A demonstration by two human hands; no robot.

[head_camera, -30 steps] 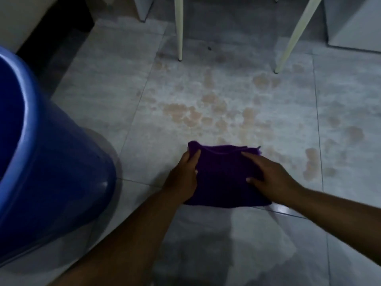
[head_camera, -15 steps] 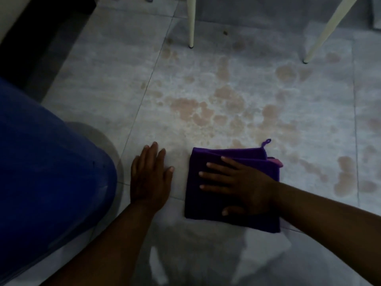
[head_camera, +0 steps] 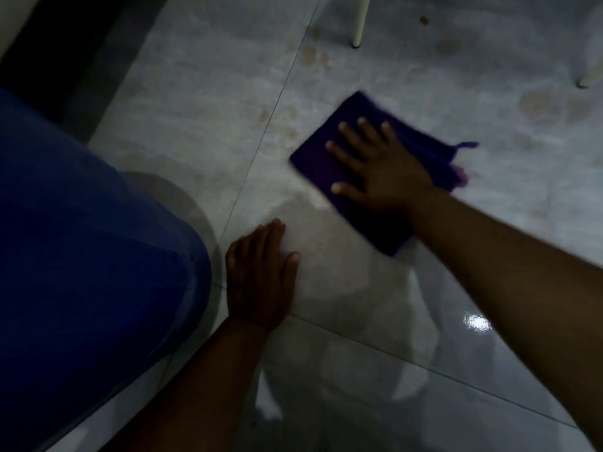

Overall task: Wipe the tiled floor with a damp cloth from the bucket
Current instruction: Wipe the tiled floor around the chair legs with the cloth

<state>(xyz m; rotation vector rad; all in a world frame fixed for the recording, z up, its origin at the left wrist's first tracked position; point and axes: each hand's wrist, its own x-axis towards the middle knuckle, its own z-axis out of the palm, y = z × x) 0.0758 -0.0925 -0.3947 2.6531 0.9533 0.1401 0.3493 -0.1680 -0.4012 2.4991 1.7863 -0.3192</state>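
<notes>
A folded purple cloth (head_camera: 313, 154) lies flat on the grey tiled floor (head_camera: 202, 125), blurred by motion. My right hand (head_camera: 375, 168) presses down on it with fingers spread, palm flat. My left hand (head_camera: 261, 275) rests flat on the bare tile nearer to me, fingers together, holding nothing. The blue bucket (head_camera: 81, 256) fills the left side, close beside my left hand. Brownish stains (head_camera: 551, 106) mark the tiles beyond and to the right of the cloth. The tile near me shines wet.
Two pale chair legs (head_camera: 360, 24) stand on the floor at the top, one (head_camera: 590, 76) at the far right edge. A dark strip (head_camera: 65, 53) runs along the upper left behind the bucket. A light glint (head_camera: 476, 322) shows on the wet tile.
My right hand has pushed the cloth away from me and rightward over the stained tile. The left hand stays planted on the floor. The camera has leaned further over.
</notes>
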